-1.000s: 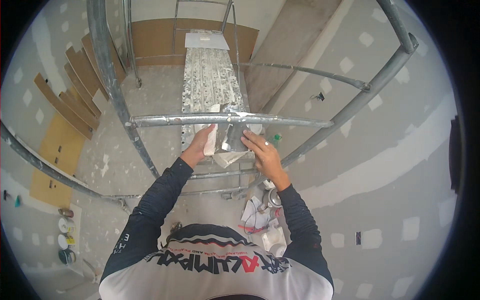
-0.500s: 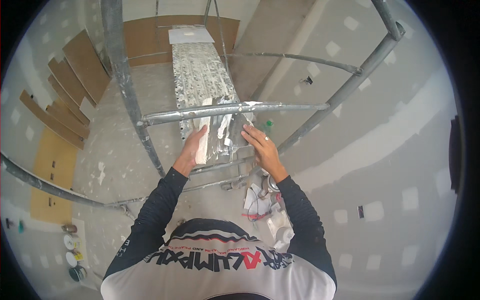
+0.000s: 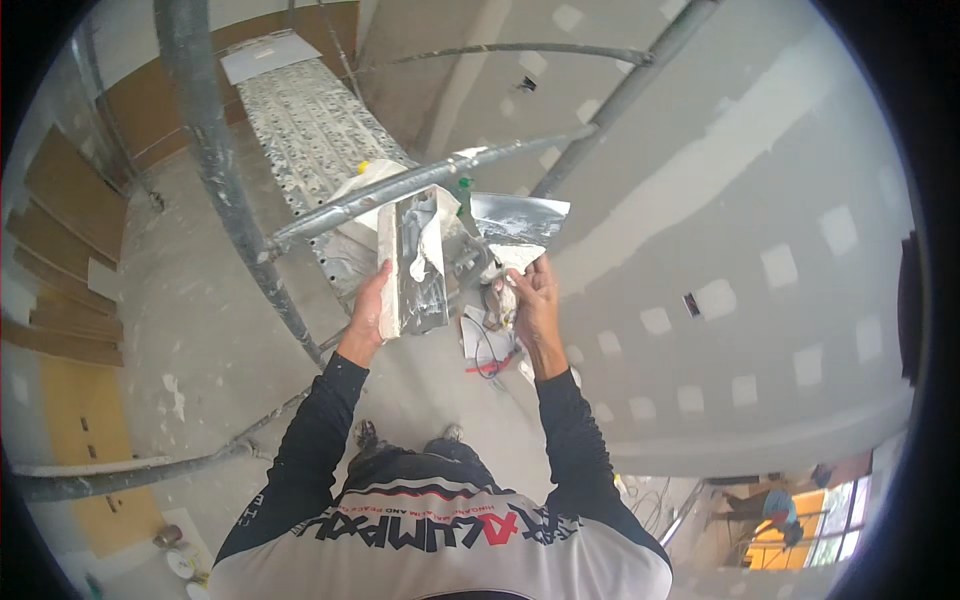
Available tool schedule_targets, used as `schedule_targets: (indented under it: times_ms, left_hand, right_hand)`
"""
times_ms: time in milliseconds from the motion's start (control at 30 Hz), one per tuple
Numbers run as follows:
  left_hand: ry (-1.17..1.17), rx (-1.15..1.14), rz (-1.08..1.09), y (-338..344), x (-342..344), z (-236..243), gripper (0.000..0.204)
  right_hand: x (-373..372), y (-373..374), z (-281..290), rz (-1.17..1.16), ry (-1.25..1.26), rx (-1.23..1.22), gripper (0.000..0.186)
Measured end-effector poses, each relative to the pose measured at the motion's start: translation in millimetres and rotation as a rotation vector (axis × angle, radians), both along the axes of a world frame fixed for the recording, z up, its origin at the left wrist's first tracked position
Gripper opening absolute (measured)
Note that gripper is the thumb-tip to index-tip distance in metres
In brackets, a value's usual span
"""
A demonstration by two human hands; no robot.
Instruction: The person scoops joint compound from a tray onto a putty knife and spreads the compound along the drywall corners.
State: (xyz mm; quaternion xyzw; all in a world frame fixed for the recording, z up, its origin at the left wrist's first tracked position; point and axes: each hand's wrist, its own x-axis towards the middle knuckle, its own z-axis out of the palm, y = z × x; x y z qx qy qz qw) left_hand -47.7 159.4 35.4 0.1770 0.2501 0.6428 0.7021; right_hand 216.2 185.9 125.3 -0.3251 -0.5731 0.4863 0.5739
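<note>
- The left hand clasps the left side of a long, grey metal trough caked with white compound; its fingers underneath are hidden.
- The right hand pinches the lower end of a wide, flat, silvery metal blade, smeared white, just right of the trough.
- Both sit near a round grey scaffold pipe.
- Beyond lies a white-spattered, perforated metal plank.

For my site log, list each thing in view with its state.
Left hand: gripping the metal trough
Metal trough: held, smeared with white paste
Right hand: holding the wide blade
Wide blade: held, streaked with white paste
Scaffold rail: spattered white
Perforated plank: spattered white
Grey wall: marked with paler patches and bands
</note>
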Motion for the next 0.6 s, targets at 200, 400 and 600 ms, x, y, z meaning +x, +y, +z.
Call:
schedule_targets:
  times_ms: [200, 400, 600]
  left_hand:
    - [-0.028, -0.004, -0.187, -21, 84, 33, 0.037]
    - [0.119, 0.121, -0.269, -57, 122, 64, 0.035]
    - [0.53, 0.374, 0.103, -103, 223, 69, 0.049]
  right_hand:
    - [32, -70, -13, 0.299, 0.631, -0.354, 0.053]
    - [129, -162, -50, 0.114, 0.649, -0.324, 0.05]
    - [193, -308, -57, -0.195, 0.601, -0.393, 0.05]
